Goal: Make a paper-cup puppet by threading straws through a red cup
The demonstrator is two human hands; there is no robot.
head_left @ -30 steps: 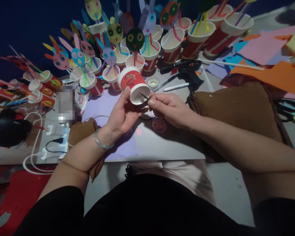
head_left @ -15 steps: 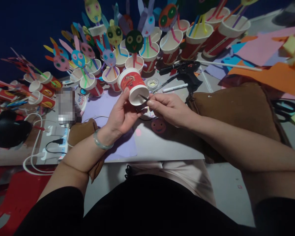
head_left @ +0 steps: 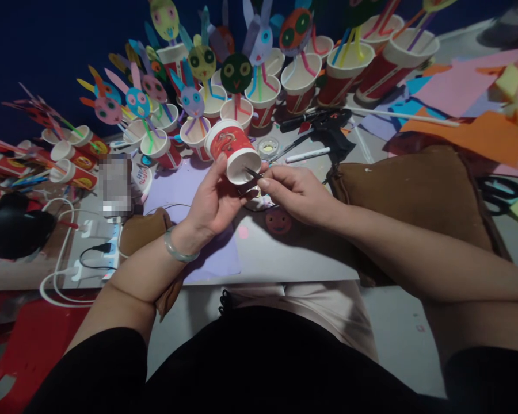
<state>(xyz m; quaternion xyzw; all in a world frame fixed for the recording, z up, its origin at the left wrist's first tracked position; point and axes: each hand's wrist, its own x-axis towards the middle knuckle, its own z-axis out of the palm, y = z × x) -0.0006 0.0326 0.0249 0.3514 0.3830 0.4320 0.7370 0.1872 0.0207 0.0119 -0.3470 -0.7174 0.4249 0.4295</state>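
Observation:
My left hand (head_left: 213, 198) grips a red and white paper cup (head_left: 231, 144) from below and the side. The cup lies tilted over the table, with its white round end facing me. In my right hand (head_left: 296, 192), the fingers are pinched around a thin dark pointed tool (head_left: 253, 173). Its tip touches the white end of the cup, and its rear part is hidden by my fingers, so its kind does not show. Under my hands lies a small round pink smiling face (head_left: 278, 221) on the table.
Behind stand several paper cups (head_left: 300, 80) with straw-and-paper animal figures. Coloured paper scraps (head_left: 453, 86), a brown cloth bag (head_left: 410, 201) and black scissors (head_left: 498, 192) lie right. A white marker (head_left: 307, 154) is near a black glue gun (head_left: 332, 123). A power strip (head_left: 111, 253) with cables is left.
My right hand and the pointed tool have shifted very slightly against the cup's end. The cup and my left hand look almost unchanged.

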